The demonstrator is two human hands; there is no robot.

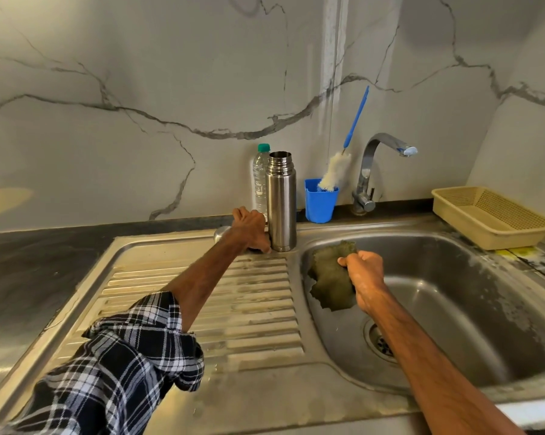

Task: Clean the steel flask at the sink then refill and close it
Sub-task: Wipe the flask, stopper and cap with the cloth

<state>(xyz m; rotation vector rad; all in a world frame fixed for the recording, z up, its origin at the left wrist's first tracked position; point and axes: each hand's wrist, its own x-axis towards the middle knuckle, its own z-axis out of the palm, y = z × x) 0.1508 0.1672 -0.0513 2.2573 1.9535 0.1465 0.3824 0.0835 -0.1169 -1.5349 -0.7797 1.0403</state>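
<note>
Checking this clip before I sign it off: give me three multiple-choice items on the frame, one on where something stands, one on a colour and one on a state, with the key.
1. Relative to the blue cup, the steel flask stands: A) to its left B) to its right C) inside it.
2. The plastic bottle has a cap that is: A) red B) green C) white.
3. The steel flask is: A) capped B) lying down C) upright with its mouth uncapped.

Key:
1 A, the cup is on the flask's right, apart from it.
2 B, the cap above the clear body is green.
3 C, its bare threaded neck shows on top.
</note>
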